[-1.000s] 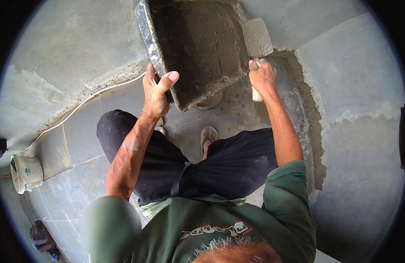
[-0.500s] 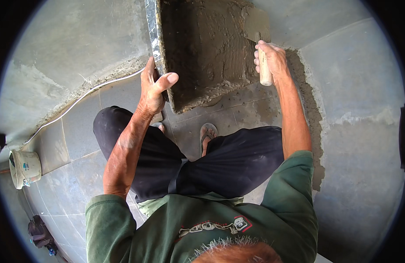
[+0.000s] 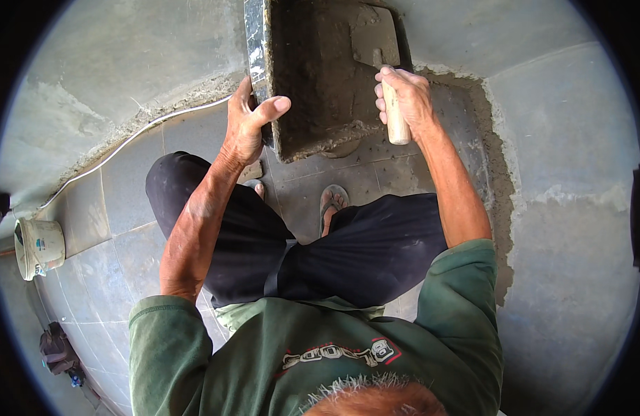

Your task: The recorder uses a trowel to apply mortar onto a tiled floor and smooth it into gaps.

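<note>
In front of me is a dark mortar tub, its outer side splashed white and its inside coated with wet grey-brown mortar. It stands tilted, its left wall raised. My left hand grips that left wall near the front corner, thumb over the rim and fingers hidden behind it. In my right hand is a trowel, held by its pale wooden handle. The mortar-smeared blade lies against the right part of the tub's inside.
Grey tiles cover the floor, meeting rough plaster walls. A white cable runs along the left wall's foot. A whitish bucket and a dark bag lie further left. A rough mortar strip edges the right wall.
The trowel and my right hand have shifted left across the tub. The tub has tipped further and looks narrower, with its left wall slightly further right. My left hand has kept its grip.
</note>
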Motion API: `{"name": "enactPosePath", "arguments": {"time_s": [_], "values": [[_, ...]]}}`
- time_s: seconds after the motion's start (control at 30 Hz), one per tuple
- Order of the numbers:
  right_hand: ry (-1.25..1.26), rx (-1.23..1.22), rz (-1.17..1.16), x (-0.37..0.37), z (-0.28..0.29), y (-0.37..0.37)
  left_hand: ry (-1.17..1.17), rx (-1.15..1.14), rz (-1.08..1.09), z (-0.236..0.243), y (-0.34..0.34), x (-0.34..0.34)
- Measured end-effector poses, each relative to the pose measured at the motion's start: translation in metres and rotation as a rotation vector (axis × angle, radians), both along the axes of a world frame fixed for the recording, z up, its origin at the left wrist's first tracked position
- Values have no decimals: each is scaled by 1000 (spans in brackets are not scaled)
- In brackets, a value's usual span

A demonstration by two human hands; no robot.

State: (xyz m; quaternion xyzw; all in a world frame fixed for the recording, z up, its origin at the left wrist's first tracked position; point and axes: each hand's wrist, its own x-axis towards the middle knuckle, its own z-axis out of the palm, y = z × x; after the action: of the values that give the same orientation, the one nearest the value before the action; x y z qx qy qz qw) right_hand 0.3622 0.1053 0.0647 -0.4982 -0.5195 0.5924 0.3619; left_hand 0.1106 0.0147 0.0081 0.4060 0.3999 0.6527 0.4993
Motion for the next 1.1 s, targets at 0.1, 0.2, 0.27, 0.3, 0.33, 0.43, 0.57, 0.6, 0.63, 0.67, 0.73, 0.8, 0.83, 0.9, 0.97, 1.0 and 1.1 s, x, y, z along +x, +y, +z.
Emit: {"name": "enactPosePath", "arguments": {"time_s": [0.1, 0.2, 0.27, 0.3, 0.33, 0.43, 0.57, 0.6, 0.63, 0.67, 0.73, 0.8, 0.83, 0.9, 0.97, 1.0, 1.1], "values": [[29, -14, 38, -8, -4, -4, -17, -22, -5, -1, 0, 1], [38, -46, 91, -18, -7, -7, -66, -21, -16, -3, 0, 3], [103, -53, 141, -22, -8, -9, -57, -80, -5, -2, 1, 4], [103, -65, 149, -23, -8, -9, -49, -113, -5, -2, 1, 3], [142, -93, 171, -22, -6, -9, -47, -112, -2, -1, 1, 2], [220, -143, 250, -7, 4, -10, -89, -199, 55, 1, -6, -6], [253, -112, 333, 44, 28, -5, -44, -223, 118, 10, -26, -33], [217, -83, 300, 60, 32, -6, -9, -192, 133, 13, -32, -42], [214, -67, 317, 75, 33, -8, 50, -222, 159, 16, -40, -50], [212, -46, 279, 88, 32, -9, 104, -221, 175, 21, -44, -59], [181, -23, 267, 110, 19, -11, 186, -257, 217, 28, -56, -72], [-67, 196, 91, 125, -6, -14, 188, -230, 242, 32, -66, -79], [-49, 244, 65, 127, -25, -13, 206, -245, 271, 33, -69, -82], [-27, 311, -50, 122, -76, -15, 200, -237, 309, 32, -71, -85], [-252, 362, -180, 110, -136, -26, 201, -237, 333, 32, -71, -89], [-509, 578, -301, 93, -172, -30, 176, -236, 346, 31, -71, -90], [-1081, 415, 88, 75, -241, -42, 138, -234, 360, 28, -71, -93]]}}
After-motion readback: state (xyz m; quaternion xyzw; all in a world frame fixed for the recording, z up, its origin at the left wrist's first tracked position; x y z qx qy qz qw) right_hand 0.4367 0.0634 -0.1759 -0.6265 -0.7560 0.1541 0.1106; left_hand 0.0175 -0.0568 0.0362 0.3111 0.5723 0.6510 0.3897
